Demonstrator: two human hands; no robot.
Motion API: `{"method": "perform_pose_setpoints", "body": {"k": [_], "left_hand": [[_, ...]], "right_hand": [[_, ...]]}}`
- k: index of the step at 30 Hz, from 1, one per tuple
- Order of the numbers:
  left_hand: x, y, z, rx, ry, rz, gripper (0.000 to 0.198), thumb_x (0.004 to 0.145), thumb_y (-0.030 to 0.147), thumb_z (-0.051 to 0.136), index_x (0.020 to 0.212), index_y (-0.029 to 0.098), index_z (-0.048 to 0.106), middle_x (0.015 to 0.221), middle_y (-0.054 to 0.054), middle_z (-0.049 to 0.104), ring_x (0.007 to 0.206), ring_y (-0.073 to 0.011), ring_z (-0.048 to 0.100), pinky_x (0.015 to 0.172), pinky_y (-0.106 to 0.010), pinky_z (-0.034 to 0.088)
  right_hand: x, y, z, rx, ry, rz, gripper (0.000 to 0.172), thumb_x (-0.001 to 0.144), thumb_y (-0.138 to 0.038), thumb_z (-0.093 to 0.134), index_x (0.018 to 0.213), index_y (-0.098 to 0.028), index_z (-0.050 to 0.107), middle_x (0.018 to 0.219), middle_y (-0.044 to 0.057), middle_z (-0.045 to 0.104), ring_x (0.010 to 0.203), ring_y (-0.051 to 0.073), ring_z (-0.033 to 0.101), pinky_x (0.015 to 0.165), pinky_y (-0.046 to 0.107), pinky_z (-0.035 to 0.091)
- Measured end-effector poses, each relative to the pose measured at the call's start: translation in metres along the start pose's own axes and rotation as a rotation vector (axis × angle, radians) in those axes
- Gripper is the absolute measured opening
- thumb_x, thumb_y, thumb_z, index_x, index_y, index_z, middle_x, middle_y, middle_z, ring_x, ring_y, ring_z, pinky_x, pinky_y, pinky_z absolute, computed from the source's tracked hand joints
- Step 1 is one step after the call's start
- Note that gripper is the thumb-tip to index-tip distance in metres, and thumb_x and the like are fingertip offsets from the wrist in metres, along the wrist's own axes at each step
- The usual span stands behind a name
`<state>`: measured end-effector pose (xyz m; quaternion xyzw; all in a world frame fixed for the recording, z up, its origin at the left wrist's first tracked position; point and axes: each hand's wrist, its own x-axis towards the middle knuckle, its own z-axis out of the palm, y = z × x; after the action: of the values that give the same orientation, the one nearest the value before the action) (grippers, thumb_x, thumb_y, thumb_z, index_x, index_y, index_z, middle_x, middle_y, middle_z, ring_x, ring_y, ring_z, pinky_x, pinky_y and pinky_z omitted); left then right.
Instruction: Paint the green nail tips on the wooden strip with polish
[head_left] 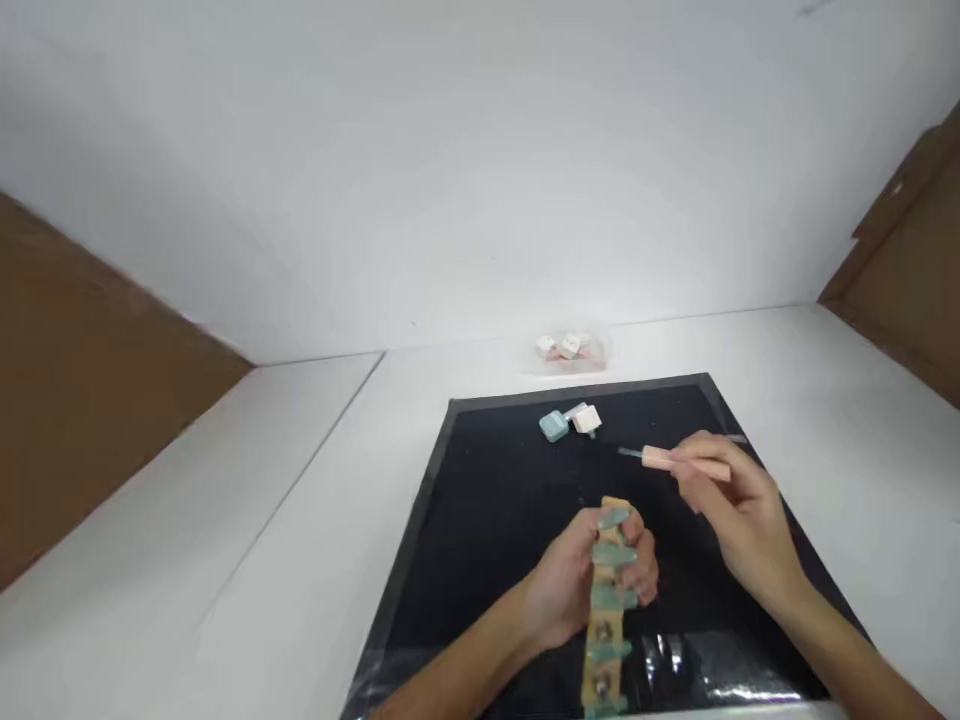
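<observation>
My left hand [577, 580] is closed around a tan wooden stick [606, 640] that carries several pale green false nails in a row. It holds the stick upright over a black mat [480, 520]. My right hand [739, 510] pinches a pink-handled nail polish brush [667, 458], its tip pointing left, a little above and to the right of the stick's top end. Near the mat's far edge lie a small teal polish bottle [553, 427] and a cream-coloured bottle [586, 419].
The mat lies on a white tabletop [247, 560] against a white wall. A clear packet of small white and pink pieces [570, 348] rests behind the mat. Brown panels stand at the far left [82, 400] and far right [911, 270].
</observation>
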<state>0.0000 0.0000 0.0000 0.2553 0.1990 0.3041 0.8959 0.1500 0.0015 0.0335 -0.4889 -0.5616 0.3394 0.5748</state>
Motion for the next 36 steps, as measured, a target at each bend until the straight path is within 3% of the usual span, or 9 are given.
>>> {"method": "perform_pose_setpoints", "body": {"k": [6, 10, 13, 18, 36], "left_hand": [[0.003, -0.005, 0.003, 0.195, 0.106, 0.004, 0.029, 0.072, 0.043, 0.049, 0.059, 0.019, 0.042, 0.048, 0.004, 0.04, 0.049, -0.0098, 0.037, 0.055, -0.026, 0.029], [0.004, -0.005, 0.002, 0.25, 0.108, 0.011, 0.032, 0.074, 0.046, 0.046, 0.058, 0.019, 0.041, 0.048, 0.003, 0.038, 0.049, -0.0101, 0.037, 0.055, -0.026, 0.028], [0.005, -0.004, 0.003, 0.252, 0.116, 0.006, 0.032, 0.073, 0.046, 0.045, 0.057, 0.019, 0.041, 0.048, 0.003, 0.037, 0.05, -0.0101, 0.036, 0.054, -0.026, 0.027], [0.006, -0.004, 0.004, 0.245, 0.135, -0.008, 0.031, 0.072, 0.046, 0.046, 0.057, 0.019, 0.041, 0.048, 0.004, 0.037, 0.049, -0.01, 0.036, 0.054, -0.026, 0.026], [0.007, -0.005, 0.001, 0.2, 0.126, 0.018, 0.033, 0.072, 0.048, 0.05, 0.059, 0.019, 0.041, 0.047, 0.004, 0.039, 0.048, -0.0096, 0.037, 0.055, -0.027, 0.027]], "right_hand": [[0.012, 0.028, 0.003, -0.157, -0.099, 0.133, 0.011, 0.08, -0.028, 0.053, 0.079, -0.02, 0.062, 0.079, 0.005, 0.07, 0.077, 0.021, 0.066, 0.058, 0.027, 0.048], [0.017, 0.052, 0.006, -0.321, -0.158, 0.106, 0.012, 0.078, -0.024, 0.052, 0.083, -0.019, 0.061, 0.068, 0.002, 0.067, 0.06, 0.018, 0.061, 0.055, 0.027, 0.045], [0.02, 0.063, 0.009, -0.415, -0.189, 0.087, 0.016, 0.076, -0.022, 0.051, 0.087, -0.018, 0.063, 0.072, 0.003, 0.07, 0.06, 0.018, 0.062, 0.056, 0.027, 0.045], [0.023, 0.072, 0.014, -0.533, -0.246, 0.063, 0.019, 0.077, -0.018, 0.05, 0.087, -0.017, 0.066, 0.083, 0.007, 0.073, 0.071, 0.021, 0.065, 0.066, 0.03, 0.046], [0.026, 0.084, 0.023, -0.593, -0.255, 0.079, 0.021, 0.078, -0.018, 0.051, 0.091, -0.019, 0.068, 0.087, 0.007, 0.074, 0.073, 0.022, 0.067, 0.066, 0.03, 0.047]]}}
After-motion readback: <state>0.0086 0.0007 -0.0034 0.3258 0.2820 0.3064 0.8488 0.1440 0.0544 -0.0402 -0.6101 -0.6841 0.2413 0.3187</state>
